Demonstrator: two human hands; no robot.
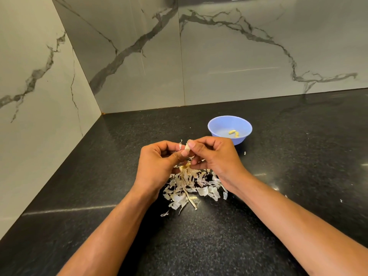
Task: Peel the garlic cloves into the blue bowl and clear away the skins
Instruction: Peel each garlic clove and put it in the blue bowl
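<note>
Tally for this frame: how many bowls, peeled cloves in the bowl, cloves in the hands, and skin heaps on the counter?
Blue bowl: 1
Peeled cloves in the bowl: 2
Clove being peeled, pinched between left hand and right hand: 1
Heap of skins on the counter: 1
Total: 5
</note>
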